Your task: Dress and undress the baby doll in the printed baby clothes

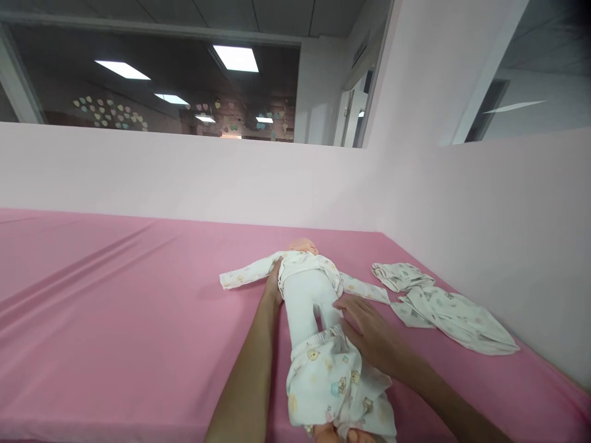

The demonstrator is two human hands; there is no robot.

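A baby doll (308, 294) lies on its back on the pink sheet (120, 307), head away from me. It wears a white printed top (302, 261) with sleeves spread out. Printed trousers (335, 381) are bunched around its lower legs. My left hand (274, 284) rests against the doll's left side at the waist, fingers tucked by the top's hem. My right hand (364, 329) lies on the doll's right thigh at the trousers' waistband, fingers together and curled onto the cloth.
Two loose printed baby garments (443, 307) lie on the sheet to the right, near the pale pink wall (484, 215). That wall meets a back wall in the corner. Windows run above both walls.
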